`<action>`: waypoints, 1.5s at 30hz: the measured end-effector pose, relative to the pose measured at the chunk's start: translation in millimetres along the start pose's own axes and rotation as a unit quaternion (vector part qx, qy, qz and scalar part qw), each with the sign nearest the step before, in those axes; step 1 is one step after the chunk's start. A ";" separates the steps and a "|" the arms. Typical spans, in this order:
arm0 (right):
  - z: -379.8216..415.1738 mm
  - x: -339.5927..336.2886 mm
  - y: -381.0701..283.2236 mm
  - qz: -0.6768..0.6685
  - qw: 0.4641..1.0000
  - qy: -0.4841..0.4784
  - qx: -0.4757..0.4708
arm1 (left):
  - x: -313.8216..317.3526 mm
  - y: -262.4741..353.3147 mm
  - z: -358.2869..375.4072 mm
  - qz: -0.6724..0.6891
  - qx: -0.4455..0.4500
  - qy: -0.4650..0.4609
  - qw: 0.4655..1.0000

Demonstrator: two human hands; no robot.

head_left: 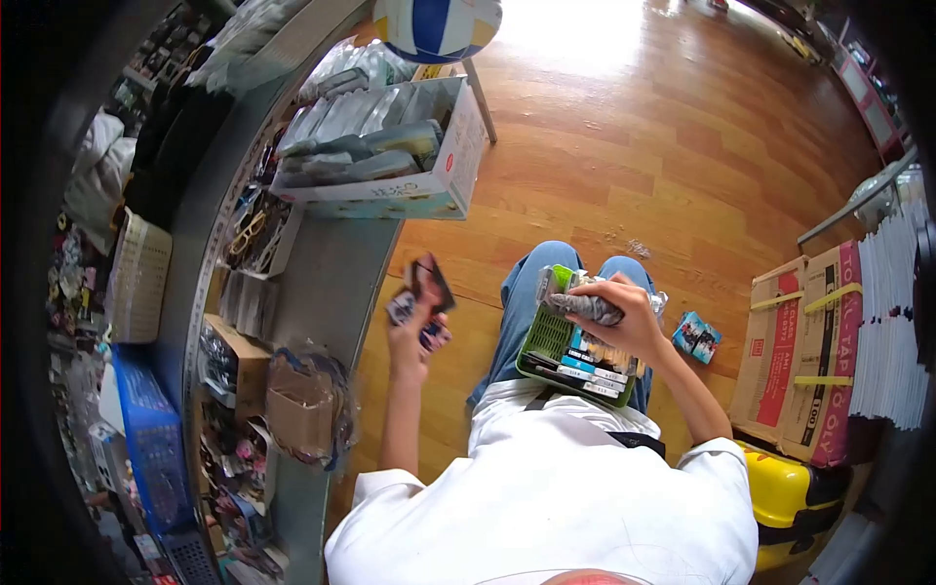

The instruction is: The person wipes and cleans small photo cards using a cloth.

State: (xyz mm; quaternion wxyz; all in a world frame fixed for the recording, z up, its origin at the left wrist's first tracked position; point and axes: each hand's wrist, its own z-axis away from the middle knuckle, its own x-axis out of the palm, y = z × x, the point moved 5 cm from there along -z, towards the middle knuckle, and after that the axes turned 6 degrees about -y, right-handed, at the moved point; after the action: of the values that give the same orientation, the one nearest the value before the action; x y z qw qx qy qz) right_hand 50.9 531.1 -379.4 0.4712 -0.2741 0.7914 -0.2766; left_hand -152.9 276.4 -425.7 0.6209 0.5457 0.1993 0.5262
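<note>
My left hand point(411, 331) is closed around several small printed packets point(430, 283), dark and pinkish, held out beside the metal shelf edge. On my lap rests a green plastic basket point(549, 336) with small white and dark boxes point(592, 374) inside. Above the basket, my right hand point(629, 317) grips a grey bundle point(588, 308) in clear wrapping; what is inside it is too small to tell. A blue picture packet point(697, 337) lies on the floor to the right of my knees.
At the upper left, a white box point(453, 175) of wrapped packets sits on the metal shelf point(351, 263). A ball point(439, 24) is at the top. Cardboard boxes point(780, 341), a paper stack point(889, 322) and a yellow case point(775, 487) stand at the right.
</note>
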 end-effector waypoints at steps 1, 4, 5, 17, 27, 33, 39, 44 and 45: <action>-1.6 0.2 -2.0 0.000 1.000 0.007 0.008 | 17.7 -11.5 6.7 -0.010 -0.025 -0.062 0.998; -0.5 17.0 14.3 -0.390 0.896 -0.025 0.210 | 86.5 -43.7 22.9 -0.030 -0.027 -0.154 0.987; -0.7 16.4 14.2 -0.399 0.889 -0.021 0.223 | 107.6 -45.5 27.2 -0.038 0.012 -0.179 0.983; 19.7 -8.5 61.3 -0.526 0.789 0.152 0.277 | 170.2 -77.6 19.0 0.003 -0.089 -0.306 0.948; -23.5 -5.4 58.3 -0.467 0.833 0.096 0.282 | -14.7 41.2 -86.3 -0.015 -0.068 -0.049 0.996; 8.6 -17.0 81.2 -0.471 0.790 0.164 0.356 | -232.1 188.4 -159.7 0.105 0.159 0.183 0.965; 53.8 -46.1 94.2 -0.426 0.749 0.294 0.412 | -385.3 305.2 -253.4 0.060 0.228 0.047 0.971; 95.4 -71.3 107.1 -0.376 0.717 0.378 0.449 | -242.8 343.8 -401.1 0.048 0.199 -0.045 0.978; 96.7 -71.4 104.6 -0.373 0.713 0.388 0.450 | -229.3 346.5 -421.0 0.048 0.192 -0.054 0.979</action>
State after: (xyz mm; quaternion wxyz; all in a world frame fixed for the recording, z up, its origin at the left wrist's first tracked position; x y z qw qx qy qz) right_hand 148.5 636.2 -448.7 0.0494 -0.1714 0.5202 -0.8352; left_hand -734.1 221.9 -330.0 0.4882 0.6914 0.2366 0.4771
